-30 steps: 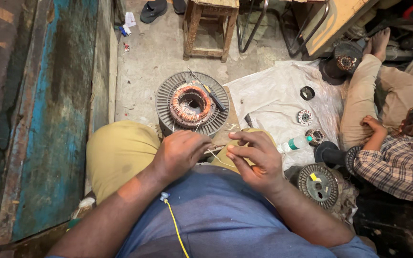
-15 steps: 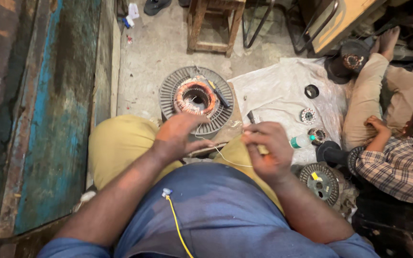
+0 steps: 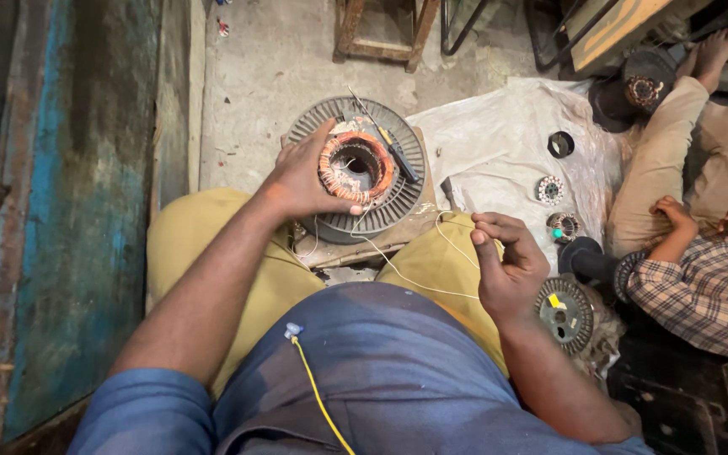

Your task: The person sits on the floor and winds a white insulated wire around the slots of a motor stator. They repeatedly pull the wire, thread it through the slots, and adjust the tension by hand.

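Two hands are at work over my lap. My left hand (image 3: 305, 181) is spread open and laid flat on the round grey stator (image 3: 355, 168), palm and fingers on its left side, thumb beside the copper winding (image 3: 355, 166) ringed around the bore. I see no closed grasp there. The stator sits on a wooden board (image 3: 406, 236) resting across my knees, just beyond my yellow trousers (image 3: 204, 244). A dark-handled screwdriver (image 3: 389, 143) lies across the stator's upper right part.

My right hand (image 3: 507, 270) is curled nearly closed above my right thigh, thumb and fingertips pinched on a thin pale thread (image 3: 406, 274) that runs back in a slack curve to the winding.

To the right, a white plastic sheet (image 3: 499, 135) on the concrete floor (image 3: 271, 76) carries several small round parts. Another person's plaid sleeve (image 3: 709, 295) shows at the right edge.
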Demonstrator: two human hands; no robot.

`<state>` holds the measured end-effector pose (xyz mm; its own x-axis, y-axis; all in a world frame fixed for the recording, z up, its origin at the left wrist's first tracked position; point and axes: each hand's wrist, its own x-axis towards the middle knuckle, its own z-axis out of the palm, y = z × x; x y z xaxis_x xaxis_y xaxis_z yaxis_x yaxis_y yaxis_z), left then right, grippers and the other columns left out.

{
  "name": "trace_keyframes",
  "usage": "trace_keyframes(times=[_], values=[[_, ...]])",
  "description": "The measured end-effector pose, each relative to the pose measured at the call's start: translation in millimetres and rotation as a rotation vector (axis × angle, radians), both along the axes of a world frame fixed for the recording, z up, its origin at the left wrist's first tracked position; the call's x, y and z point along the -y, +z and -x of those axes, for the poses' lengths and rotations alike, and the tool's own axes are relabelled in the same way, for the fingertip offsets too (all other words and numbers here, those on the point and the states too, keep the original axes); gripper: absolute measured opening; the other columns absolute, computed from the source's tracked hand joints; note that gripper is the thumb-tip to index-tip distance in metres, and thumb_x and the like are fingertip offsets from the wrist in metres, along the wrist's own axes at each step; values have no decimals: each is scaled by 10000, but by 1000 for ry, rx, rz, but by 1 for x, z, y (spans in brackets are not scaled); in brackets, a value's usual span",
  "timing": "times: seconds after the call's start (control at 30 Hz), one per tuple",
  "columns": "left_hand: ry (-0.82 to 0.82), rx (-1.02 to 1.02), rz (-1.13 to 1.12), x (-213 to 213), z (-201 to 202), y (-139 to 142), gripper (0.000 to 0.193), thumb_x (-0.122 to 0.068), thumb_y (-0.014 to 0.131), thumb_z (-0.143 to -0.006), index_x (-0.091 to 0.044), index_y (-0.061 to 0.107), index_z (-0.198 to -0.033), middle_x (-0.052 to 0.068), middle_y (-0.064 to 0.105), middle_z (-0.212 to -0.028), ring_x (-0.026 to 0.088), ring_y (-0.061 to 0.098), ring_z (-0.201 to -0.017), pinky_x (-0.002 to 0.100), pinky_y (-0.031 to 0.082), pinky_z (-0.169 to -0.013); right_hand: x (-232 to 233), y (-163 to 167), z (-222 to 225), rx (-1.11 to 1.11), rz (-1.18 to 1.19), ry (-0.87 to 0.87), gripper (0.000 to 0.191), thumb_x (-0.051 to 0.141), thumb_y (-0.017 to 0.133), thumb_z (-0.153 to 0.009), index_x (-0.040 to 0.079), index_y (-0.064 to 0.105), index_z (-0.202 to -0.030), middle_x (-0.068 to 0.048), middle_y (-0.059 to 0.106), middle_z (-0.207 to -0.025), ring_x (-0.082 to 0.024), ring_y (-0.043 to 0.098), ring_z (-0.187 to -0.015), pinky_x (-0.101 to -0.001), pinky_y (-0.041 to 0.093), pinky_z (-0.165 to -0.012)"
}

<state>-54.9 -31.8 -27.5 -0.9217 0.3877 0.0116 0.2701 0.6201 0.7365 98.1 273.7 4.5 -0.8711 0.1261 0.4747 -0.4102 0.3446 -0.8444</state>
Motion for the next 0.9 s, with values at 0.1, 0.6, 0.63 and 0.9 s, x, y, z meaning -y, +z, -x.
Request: trace_keyframes(times=[0.1,0.6,0.63,0.9], values=[[-8,20,18,2,0,-6,1370,-591,968,-472,-104,313,-1573,151,471,-1556,287,385,-1502,485,204,-1239,4,-2,6,12,-17,13,95,-40,675,-1023,-20,655,-1113,-144,690,-1188,-191,673,-1137,-308,527,-1023],[-51,-497,106,-22,-69,-10,1288,-484,955,-570,-123,253,-1586,173,339,-1596,369,317,-1496,736,143,-1187,25,-7,30,-123,-294,88,131,-75,722,-967,-6,638,-1040,-153,707,-1129,-244,695,-1060,-345,557,-959],[-70,-514,98,-23,-72,-11,1267,-470,951,-591,-126,248,-1587,177,338,-1598,371,316,-1503,731,146,-1192,24,-9,29,-115,-293,95,132,-77,720,-968,-6,635,-1040,-156,708,-1132,-247,697,-1059,-345,557,-959],[-151,-579,70,-27,-77,-21,1197,-425,934,-648,-118,252,-1583,192,333,-1602,376,317,-1506,725,156,-1204,22,-21,23,-133,-361,104,146,-78,740,-934,-2,646,-1015,-166,718,-1106,-262,701,-1023,-345,551,-922]])
